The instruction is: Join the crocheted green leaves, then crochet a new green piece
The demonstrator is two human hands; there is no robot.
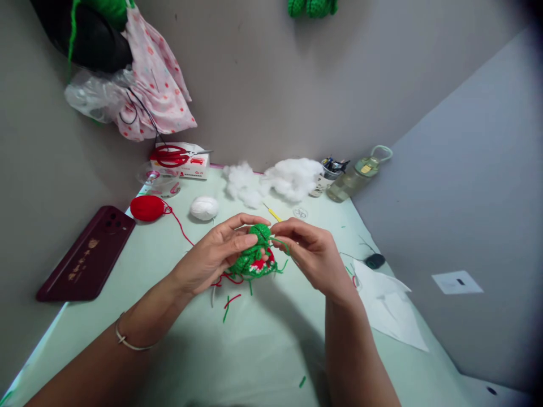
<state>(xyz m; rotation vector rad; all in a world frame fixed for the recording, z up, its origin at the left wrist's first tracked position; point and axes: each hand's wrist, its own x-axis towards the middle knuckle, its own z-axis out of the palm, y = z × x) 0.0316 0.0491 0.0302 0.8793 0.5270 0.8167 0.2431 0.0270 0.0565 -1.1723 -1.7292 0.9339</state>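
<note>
My left hand [214, 254] grips a small green crocheted piece [253, 255] with red and white parts at its underside, held just above the pale green table [254, 350]. My right hand [311, 254] pinches a strand of green yarn [280, 243] at the piece's right side, fingertips almost touching those of the left. Red and green yarn ends [229, 302] dangle and lie under the piece. A thin bracelet sits on my left wrist.
A red yarn ball [147, 208], a white yarn ball [204, 207], white stuffing [275, 181], a yellow crochet hook [272, 213], red scissors [172, 155] on a box, a dark red phone [87, 254], a water bottle [356, 176], a pen cup [327, 175] and white paper [388, 305] surround my hands.
</note>
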